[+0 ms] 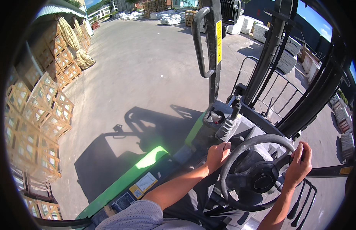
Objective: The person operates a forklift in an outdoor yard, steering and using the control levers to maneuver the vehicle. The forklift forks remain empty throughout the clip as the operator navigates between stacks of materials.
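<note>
In front of me is a black forklift steering wheel point(227, 171) with a dark round hub. At the right side of its rim, my right hand point(299, 163) is closed on the wheel, fingers upward. My left hand point(218, 156) is curled closed just beside the upper left of the rim; whatever lies inside its fingers is hidden. Ahead of that hand, the grey dashboard point(225, 132) carries a short upright black lever point(235, 111). Several black-knobbed control levers point(294, 211) stand below my right forearm.
The black mast point(262, 57) and front pillar with grab handle point(202, 42) rise ahead. Wooden crates point(44, 111) line the left side. White stacked slabs point(172, 18) stand far ahead, grey stacks point(287, 57) beyond the mast. A green body panel point(128, 180) edges the left, above concrete ground point(135, 69).
</note>
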Motion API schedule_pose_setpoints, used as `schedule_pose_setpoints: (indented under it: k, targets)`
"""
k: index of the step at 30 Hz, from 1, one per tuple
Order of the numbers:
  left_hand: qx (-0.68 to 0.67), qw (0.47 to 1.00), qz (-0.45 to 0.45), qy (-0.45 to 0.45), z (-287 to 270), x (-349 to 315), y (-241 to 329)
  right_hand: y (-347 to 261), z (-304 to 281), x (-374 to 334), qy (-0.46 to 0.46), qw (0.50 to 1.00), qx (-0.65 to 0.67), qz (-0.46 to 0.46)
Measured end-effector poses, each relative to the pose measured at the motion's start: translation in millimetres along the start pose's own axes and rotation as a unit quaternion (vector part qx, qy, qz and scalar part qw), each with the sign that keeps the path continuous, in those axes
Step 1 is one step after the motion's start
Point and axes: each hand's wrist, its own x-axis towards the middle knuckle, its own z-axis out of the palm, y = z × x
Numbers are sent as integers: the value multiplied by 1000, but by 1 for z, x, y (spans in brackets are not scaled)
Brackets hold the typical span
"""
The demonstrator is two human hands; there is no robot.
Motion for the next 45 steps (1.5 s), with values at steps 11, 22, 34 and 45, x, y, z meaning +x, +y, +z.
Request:
schedule_pose_setpoints:
  k: [11, 22, 34, 45]
  targets:
    - [20, 994, -111, 2, 83, -53, 18, 109, -66, -21, 11, 1000, 20, 16]
    - [-31, 988, -128, 74, 162, -114, -33, 241, -139, -122, -18, 998, 44, -45]
    - [-46, 988, -137, 45, 153, -108, -29, 311, -212, -146, -47, 971, -209, 108]
    - [-49, 991, -106, 63, 160, -110, -18, 337, -219, -198, -64, 969, -224, 85]
